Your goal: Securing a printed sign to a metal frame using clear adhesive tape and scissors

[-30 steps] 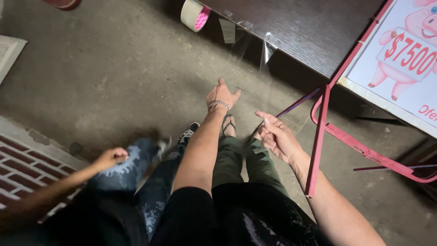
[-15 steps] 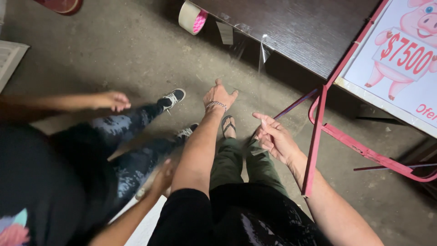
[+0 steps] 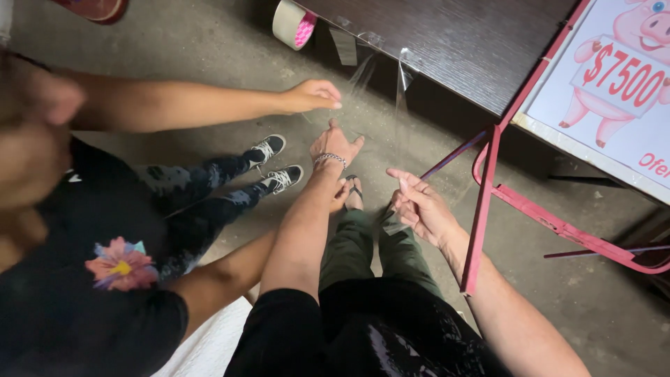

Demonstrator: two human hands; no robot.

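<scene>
Since half a second ago, co-worker's hand (image 3: 310, 95) has reached toward hanging tape strips (image 3: 403, 91) at dark table edge (image 3: 447, 42). My left hand (image 3: 335, 145): fingers spread, braceleted, holding nothing. My right hand (image 3: 419, 206): pinching a clear tape strip (image 3: 395, 225). Tape roll (image 3: 293, 23): on table corner.

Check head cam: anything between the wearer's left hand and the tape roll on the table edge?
Another person's hand reaches in between left hand and tape roll, in the head view.
</scene>
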